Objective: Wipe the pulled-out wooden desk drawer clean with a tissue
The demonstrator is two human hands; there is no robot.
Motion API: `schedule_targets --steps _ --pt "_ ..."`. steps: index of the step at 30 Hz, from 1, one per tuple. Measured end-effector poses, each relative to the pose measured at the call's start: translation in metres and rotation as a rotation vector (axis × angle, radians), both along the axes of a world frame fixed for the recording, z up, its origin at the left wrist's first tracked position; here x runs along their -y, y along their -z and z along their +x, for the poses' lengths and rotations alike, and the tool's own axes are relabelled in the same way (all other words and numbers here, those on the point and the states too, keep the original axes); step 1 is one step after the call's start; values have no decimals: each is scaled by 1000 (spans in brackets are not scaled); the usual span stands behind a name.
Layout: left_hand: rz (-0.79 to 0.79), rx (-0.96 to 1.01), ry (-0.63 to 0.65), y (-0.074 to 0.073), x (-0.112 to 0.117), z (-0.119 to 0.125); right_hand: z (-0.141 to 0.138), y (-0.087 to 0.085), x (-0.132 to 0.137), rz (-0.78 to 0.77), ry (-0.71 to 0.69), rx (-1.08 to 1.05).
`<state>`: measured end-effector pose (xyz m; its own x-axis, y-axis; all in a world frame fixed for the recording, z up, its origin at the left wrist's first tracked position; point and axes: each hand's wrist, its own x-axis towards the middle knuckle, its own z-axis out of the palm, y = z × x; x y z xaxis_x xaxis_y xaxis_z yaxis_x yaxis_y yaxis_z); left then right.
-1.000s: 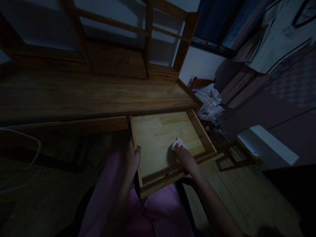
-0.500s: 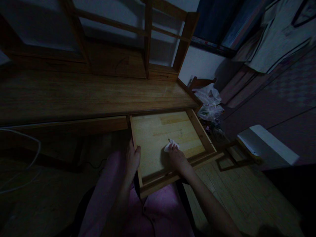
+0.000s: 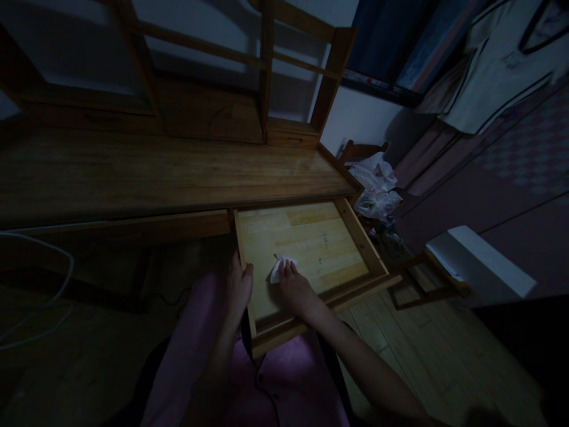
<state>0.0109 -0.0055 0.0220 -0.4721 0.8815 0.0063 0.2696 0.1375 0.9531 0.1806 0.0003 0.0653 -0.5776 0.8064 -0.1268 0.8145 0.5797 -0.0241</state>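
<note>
Tissue (image 3: 281, 267) pressed in drawer (image 3: 361, 237).
Left wall (image 3: 241, 243) is clasped by left hand (image 3: 239, 287); tissue is clamped under right hand (image 3: 296, 290) beside it; bare boards (image 3: 326, 246) are seen rightward.

The drawer (image 3: 326, 237) is light wood and pulled open. The white cloth (image 3: 280, 268) lies crumpled on its floor, at 8 o'clock from centre, near the left wall.

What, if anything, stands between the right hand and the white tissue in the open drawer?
Nothing visible: the right hand presses on the white tissue on the drawer floor; the left hand holds its left wall.
</note>
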Motion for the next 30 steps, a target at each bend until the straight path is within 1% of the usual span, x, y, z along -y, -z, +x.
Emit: schedule_targets --steps 3,6,12,17,19,23,25,28,30 --pt "-21 2 0 0 0 0 -5 3 1 16 -74 -21" --pt "-17 7 -5 -1 -1 0 -9 -1 2 -7 -163 -61" --pt "44 20 -1 3 -2 0 -14 -10 8 -76 -420 -169" --pt "67 6 5 8 -3 -1 -13 -17 8 -125 -498 -243" --pt "49 -1 3 7 -3 -1 -7 -18 4 -175 -524 -230" --pt "19 -8 1 5 -2 -1 10 -17 -9 -325 -653 -214" --pt "16 -9 2 4 -2 -1 21 -16 -16 -395 -693 -233" --pt "13 6 1 4 -2 -1 38 -17 -27 -451 -682 -258" --pt "23 19 2 4 -2 -1 52 -18 -34 -451 -643 -263"
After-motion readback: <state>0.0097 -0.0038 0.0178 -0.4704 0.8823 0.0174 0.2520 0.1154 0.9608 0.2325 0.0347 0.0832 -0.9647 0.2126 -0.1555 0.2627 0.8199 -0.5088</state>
